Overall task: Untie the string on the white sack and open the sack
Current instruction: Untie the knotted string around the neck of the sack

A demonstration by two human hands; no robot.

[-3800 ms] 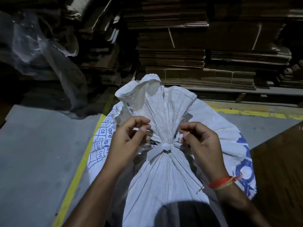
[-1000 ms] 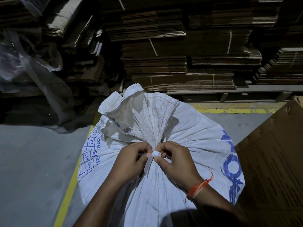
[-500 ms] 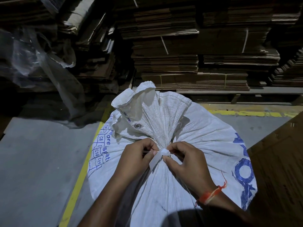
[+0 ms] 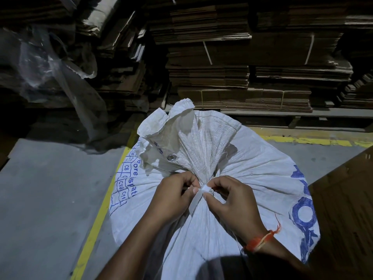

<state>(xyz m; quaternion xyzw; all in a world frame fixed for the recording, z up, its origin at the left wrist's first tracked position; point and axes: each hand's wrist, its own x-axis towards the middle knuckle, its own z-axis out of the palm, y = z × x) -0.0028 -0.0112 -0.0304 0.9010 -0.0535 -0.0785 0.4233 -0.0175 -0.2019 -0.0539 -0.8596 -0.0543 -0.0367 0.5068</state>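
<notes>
A full white woven sack [image 4: 252,178] with blue print stands on the floor in front of me. Its neck is gathered and bound by a flat white string [image 4: 205,188], knotted at the middle, with one loose end hanging down the front. The ruffled mouth fans out above the knot and shows a metal eyelet [image 4: 172,157]. My left hand [image 4: 173,197] pinches the string just left of the knot. My right hand [image 4: 230,201], with an orange thread at its wrist, pinches the knot from the right. The neck is still drawn tight.
Tall stacks of flattened cardboard [image 4: 222,67] on a pallet fill the back. Clear plastic sheeting [image 4: 50,67] hangs at the left. A yellow floor line [image 4: 94,225] runs beside the sack over grey concrete. A brown cardboard sheet [image 4: 347,199] lies close at the right.
Both hands have closed in from the sides of the neck onto the knot and keep picking at it. The knot still holds; only the view has shifted slightly.
</notes>
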